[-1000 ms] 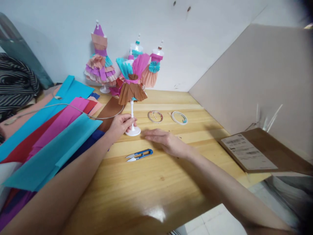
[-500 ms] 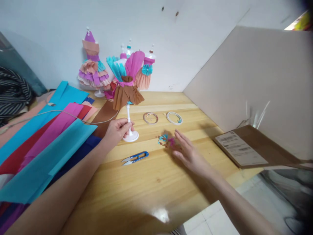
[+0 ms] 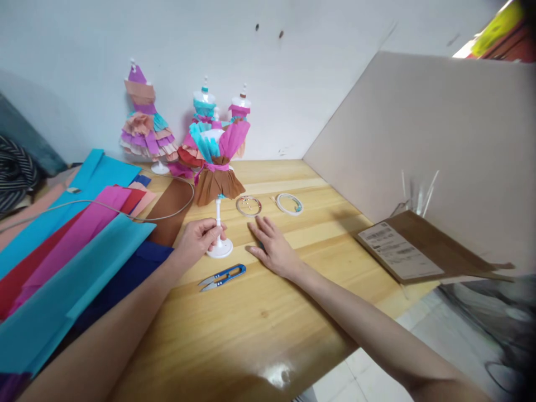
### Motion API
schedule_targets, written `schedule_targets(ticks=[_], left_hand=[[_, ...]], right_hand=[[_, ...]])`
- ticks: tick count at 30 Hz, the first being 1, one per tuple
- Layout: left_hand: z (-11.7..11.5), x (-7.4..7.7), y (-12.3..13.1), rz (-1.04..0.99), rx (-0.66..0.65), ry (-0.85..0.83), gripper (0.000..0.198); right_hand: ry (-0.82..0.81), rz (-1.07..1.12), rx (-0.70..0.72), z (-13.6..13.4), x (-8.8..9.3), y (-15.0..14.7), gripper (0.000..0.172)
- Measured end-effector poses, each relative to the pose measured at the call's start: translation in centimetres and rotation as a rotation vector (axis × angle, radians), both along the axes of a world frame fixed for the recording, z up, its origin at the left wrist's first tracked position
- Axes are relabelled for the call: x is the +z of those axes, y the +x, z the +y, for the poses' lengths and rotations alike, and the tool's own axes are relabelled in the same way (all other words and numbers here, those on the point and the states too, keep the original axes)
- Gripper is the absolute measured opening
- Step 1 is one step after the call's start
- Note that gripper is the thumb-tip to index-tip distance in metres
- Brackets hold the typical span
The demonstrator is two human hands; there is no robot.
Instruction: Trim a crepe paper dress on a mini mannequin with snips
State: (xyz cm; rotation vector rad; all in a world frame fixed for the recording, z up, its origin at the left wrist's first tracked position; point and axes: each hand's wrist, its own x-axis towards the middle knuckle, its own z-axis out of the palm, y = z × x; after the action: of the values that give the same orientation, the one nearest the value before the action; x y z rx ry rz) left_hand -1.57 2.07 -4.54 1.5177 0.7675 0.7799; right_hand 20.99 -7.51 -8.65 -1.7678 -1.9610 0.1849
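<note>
My left hand [image 3: 196,243] grips the white stem of a small dress form [image 3: 218,209], just above its round base. The form stands upright on the table and wears a brown pleated paper skirt [image 3: 220,183], a pink waist tie and a turquoise and pink paper top. My right hand [image 3: 274,249] lies palm down on the wood, fingers stretched out, over the small paper scraps. Only a speck of turquoise shows by its fingers; the rest is hidden. Between my forearms lie blue-handled thread snips [image 3: 224,277], nearest the stand's base.
Stacked coloured crepe paper [image 3: 79,262] covers the left side, with a grey cord [image 3: 100,201] across it. Other dressed forms [image 3: 144,117] stand by the wall. Two coiled rings, one reddish [image 3: 248,206] and one white [image 3: 288,204], lie behind my right hand. A cardboard piece [image 3: 439,245] is at right.
My right hand has moved left and down onto the scraps, covering them. The left hand keeps its grip on the stem. The dress form leans back less, and the view has shifted slightly.
</note>
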Motion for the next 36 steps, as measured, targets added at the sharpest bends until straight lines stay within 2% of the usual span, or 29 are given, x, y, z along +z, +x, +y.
schedule_targets(ticks=[3,5,8,14,19,23,27,30,33,36], left_hand=[[-0.1,0.0,-0.1,0.017,-0.005,-0.005,0.025],[-0.2,0.0,-0.1,0.025,-0.010,-0.010,0.024],[-0.2,0.0,-0.1,0.026,-0.013,-0.022,0.023],[0.1,-0.3,0.1,0.016,-0.030,-0.042,0.023],[0.1,-0.7,0.2,-0.001,-0.047,-0.060,0.025],[0.2,-0.7,0.2,-0.018,-0.042,-0.067,0.025],[0.2,-0.7,0.2,-0.029,-0.033,-0.070,0.023],[0.2,-0.6,0.2,-0.032,-0.030,-0.072,0.020],[0.1,-0.6,0.2,-0.034,-0.029,-0.072,0.019],[0.2,-0.6,0.2,-0.034,-0.030,-0.069,0.020]], right_hand=[[0.041,0.115,0.093,0.1,0.1,-0.2,0.041],[0.084,0.197,0.095,-0.3,0.2,-0.2,0.036],[0.138,0.326,0.055,-0.9,0.5,0.0,0.036],[0.188,0.636,-0.133,-0.9,1.0,0.9,0.034],[0.190,0.772,-0.137,-0.1,1.4,1.8,0.036],[0.130,0.723,-0.026,0.6,2.1,2.4,0.033],[-0.038,0.559,0.188,0.9,2.8,2.8,0.034],[-0.129,0.428,0.330,0.8,2.9,2.6,0.044],[-0.185,0.335,0.429,-0.2,2.7,2.4,0.056],[-0.220,0.217,0.517,-2.5,3.0,2.9,0.053]])
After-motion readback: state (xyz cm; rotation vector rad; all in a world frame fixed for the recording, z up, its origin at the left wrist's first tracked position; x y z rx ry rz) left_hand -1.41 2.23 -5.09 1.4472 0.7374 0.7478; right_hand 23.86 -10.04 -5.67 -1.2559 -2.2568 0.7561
